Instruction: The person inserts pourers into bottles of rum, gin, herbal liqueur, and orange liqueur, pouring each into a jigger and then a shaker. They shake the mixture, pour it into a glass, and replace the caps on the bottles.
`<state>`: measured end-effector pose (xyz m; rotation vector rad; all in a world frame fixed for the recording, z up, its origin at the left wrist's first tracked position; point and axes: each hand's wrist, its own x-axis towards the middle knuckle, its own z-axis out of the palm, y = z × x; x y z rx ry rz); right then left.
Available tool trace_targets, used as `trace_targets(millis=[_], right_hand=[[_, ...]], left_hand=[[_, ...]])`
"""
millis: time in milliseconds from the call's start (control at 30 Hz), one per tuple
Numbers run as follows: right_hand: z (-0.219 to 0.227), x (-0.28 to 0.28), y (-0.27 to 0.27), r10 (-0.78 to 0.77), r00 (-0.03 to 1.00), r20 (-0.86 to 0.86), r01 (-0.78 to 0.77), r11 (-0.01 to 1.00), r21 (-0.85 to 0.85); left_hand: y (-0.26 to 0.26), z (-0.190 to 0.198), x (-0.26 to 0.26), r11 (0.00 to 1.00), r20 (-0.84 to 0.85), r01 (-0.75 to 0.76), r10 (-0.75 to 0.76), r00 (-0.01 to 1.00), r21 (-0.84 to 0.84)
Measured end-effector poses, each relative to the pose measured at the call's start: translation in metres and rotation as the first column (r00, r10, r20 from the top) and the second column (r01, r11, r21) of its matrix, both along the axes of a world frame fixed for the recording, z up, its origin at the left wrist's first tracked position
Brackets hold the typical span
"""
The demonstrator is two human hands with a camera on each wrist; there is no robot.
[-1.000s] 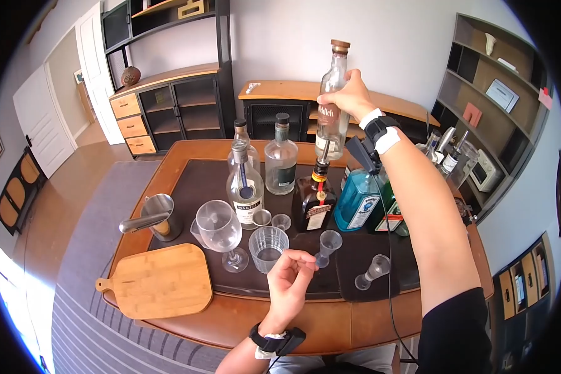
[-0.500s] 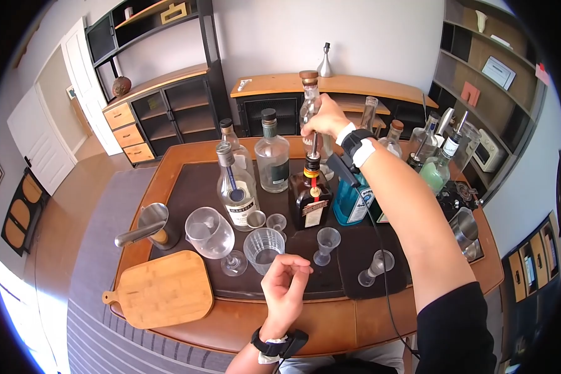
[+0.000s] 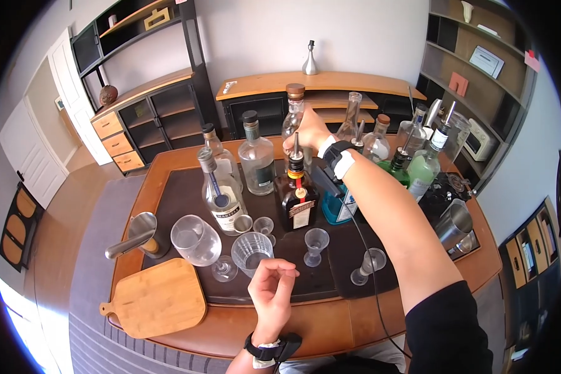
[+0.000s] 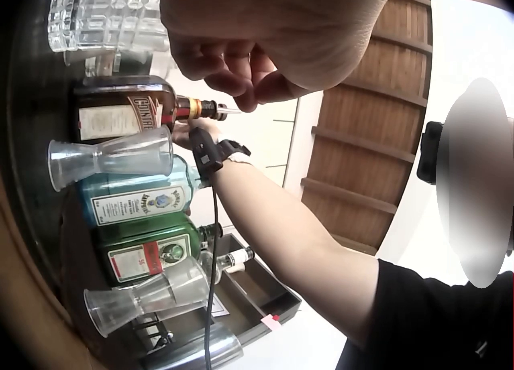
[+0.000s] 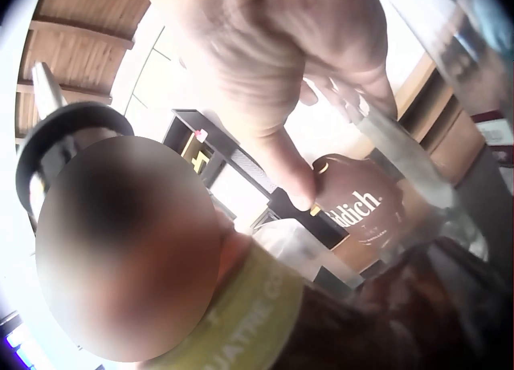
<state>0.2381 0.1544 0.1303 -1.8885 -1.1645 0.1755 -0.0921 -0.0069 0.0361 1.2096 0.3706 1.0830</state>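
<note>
My right hand (image 3: 310, 132) grips a clear glass bottle (image 3: 293, 112) with a wooden-topped stopper, at the back of the table. In the right wrist view the thumb lies against its brown label (image 5: 365, 203), which ends in "ddich". The bottle's lower part is hidden behind a dark brown liqueur bottle (image 3: 298, 206) with a metal pourer. My left hand (image 3: 272, 292) holds nothing, its fingers loosely curled, just in front of a ribbed glass tumbler (image 3: 252, 254). A clear double-ended jigger (image 3: 316, 248) stands to its right.
Left of centre are a Martell bottle (image 3: 221, 202), a wine glass (image 3: 195, 240), a metal shaker (image 3: 149, 235) and a wooden board (image 3: 159, 299). Blue (image 4: 140, 193) and green (image 4: 148, 250) bottles stand right of the brown one. A black cable (image 3: 374, 283) hangs below my right forearm.
My right hand has lowered the stoppered bottle from high above the table to behind the brown bottle. The left hand stays in front of the tumbler. The head view has shifted right.
</note>
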Motion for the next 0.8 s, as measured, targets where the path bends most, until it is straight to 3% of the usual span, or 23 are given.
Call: trace_targets(millis=[67, 167, 300, 433, 500, 567, 633, 700, 767, 800], right_hand=[[-0.004, 0.000, 0.001, -0.029, 1.000, -0.003, 0.029, 1.000, 0.003], [-0.025, 0.032, 0.025, 0.078, 0.997, -0.019, -0.077, 0.994, 0.073], [0.005, 0.026, 0.025, 0.072, 0.987, -0.143, -0.090, 0.989, -0.121], [0.033, 0.020, 0.031, -0.049, 0.968, -0.248, 0.081, 0.989, 0.121], [0.055, 0.014, 0.034, -0.028, 0.978, -0.207, 0.114, 0.903, 0.414], [0.113, -0.023, -0.017, 0.016, 0.975, -0.220, 0.066, 0.931, 0.360], [0.152, -0.066, -0.067, 0.012, 0.991, -0.136, 0.062, 0.846, 0.529], [0.171, -0.088, -0.119, 0.084, 0.995, 0.055, -0.100, 0.835, 0.541], [0.172, -0.108, -0.195, 0.206, 0.922, 0.328, -0.342, 0.831, 0.439], [0.160, -0.125, -0.233, 0.347, 0.915, 0.206, -0.404, 0.765, 0.501]], left_hand=[[0.000, -0.001, 0.001, 1.000, -0.001, 0.004, -0.004, 1.000, 0.004], [0.000, -0.001, 0.000, 1.000, -0.015, 0.003, -0.003, 1.000, 0.013], [0.001, -0.002, 0.002, 1.000, -0.019, -0.009, 0.009, 1.000, 0.006], [0.004, -0.003, 0.002, 1.000, -0.020, -0.021, 0.022, 1.000, 0.008], [0.005, -0.006, 0.001, 1.000, 0.000, -0.006, 0.006, 1.000, -0.030], [0.005, -0.007, 0.003, 0.998, -0.032, -0.017, 0.015, 0.999, -0.064], [0.005, -0.008, 0.004, 0.992, 0.058, 0.075, -0.069, 0.996, -0.099], [0.001, -0.005, 0.004, 0.982, 0.087, 0.101, -0.088, 0.992, -0.162], [0.001, -0.005, 0.003, 0.972, 0.146, 0.150, -0.124, 0.981, -0.181], [0.002, -0.007, 0.004, 0.973, 0.153, 0.167, -0.144, 0.978, -0.156]])
